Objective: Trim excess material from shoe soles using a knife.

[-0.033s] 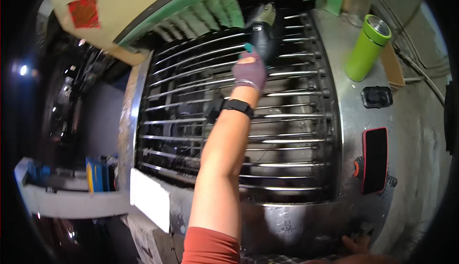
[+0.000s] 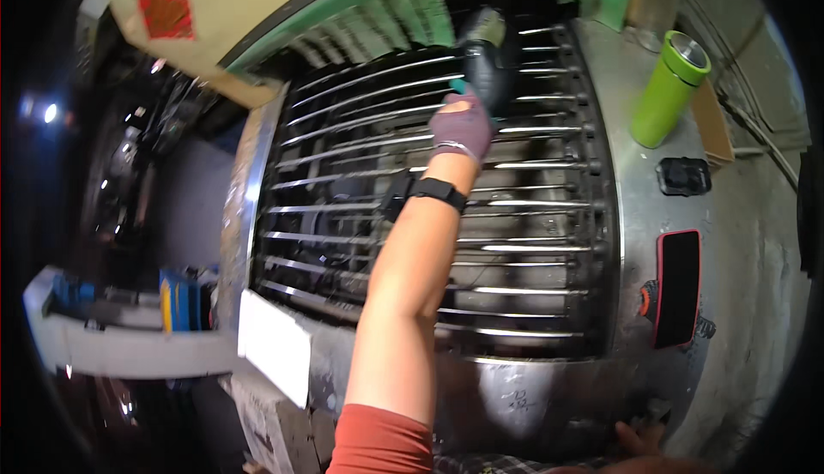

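Observation:
My left hand (image 2: 462,126), in a purple glove with teal at a fingertip, reaches forward with its fingers closed on the near end of a black shoe-like piece (image 2: 489,75). That piece has a pale far end and lies over the metal rods (image 2: 532,204) at the far side, by the dark gap in the green strip curtain (image 2: 421,15). A black band circles my left wrist. Low at the right, my bare right hand (image 2: 639,440) shows only in part beside the bench's near edge, its visible fingers apart with nothing seen in them.
Along the right metal ledge stand a green flask (image 2: 669,92) and a clear bottle (image 2: 659,2). Nearer lie a small black case (image 2: 684,176) and a red-edged phone (image 2: 678,289). A white sheet (image 2: 275,345) hangs at the near left corner. Left of it is a blue-and-yellow box (image 2: 180,302).
The whole scene sits slightly farther right in the picture, as the view has shifted. My left hand keeps its hold on the black piece at the far rods.

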A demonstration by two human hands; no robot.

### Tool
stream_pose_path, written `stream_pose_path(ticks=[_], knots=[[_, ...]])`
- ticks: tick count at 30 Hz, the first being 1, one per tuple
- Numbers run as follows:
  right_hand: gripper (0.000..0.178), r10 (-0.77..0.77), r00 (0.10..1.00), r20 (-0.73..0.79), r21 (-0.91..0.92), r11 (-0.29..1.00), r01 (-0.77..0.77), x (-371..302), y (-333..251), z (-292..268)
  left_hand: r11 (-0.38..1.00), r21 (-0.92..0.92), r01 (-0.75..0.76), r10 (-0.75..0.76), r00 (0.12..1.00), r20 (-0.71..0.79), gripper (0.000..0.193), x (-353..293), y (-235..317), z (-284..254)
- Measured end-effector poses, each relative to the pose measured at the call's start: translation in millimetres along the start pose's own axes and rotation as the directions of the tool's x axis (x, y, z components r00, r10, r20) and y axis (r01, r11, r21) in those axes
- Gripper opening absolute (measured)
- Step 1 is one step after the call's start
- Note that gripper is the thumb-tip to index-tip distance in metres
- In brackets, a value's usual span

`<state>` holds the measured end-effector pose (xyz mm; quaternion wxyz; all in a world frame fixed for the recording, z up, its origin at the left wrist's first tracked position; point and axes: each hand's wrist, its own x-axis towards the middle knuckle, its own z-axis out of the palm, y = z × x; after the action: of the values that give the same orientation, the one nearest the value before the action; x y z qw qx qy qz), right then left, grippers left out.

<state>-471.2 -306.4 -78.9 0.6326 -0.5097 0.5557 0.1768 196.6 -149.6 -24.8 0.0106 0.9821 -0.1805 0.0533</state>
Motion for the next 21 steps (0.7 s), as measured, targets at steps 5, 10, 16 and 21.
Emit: stream_pose_path(ticks=[5, 10, 16, 21], knots=[[0.049, -0.670, 0.710, 0.218, -0.383, 0.610, 0.693, 47, 11, -15, 0.881, -0.445, 0.159, -0.068, 0.975, 0.213, 0.055, -103, -6, -26], [0.042, -0.851, -0.142, 0.506, -0.687, -0.497, 0.529, -10, -68, 56, 0.245, -0.816, 0.524, -0.054, 0.847, 0.528, 0.049, -241, -62, -81], [0.045, -0.848, 0.149, 0.509, -0.600, -0.226, 0.767, 2, -74, 48, -0.196, -0.829, 0.524, -0.102, 0.829, 0.549, 0.050, -443, -57, -171], [0.048, -0.855, 0.118, 0.506, -0.636, -0.277, 0.720, -4, -75, 44, -0.346, -0.817, 0.462, -0.213, 0.809, 0.548, 0.056, -607, -36, -197]])
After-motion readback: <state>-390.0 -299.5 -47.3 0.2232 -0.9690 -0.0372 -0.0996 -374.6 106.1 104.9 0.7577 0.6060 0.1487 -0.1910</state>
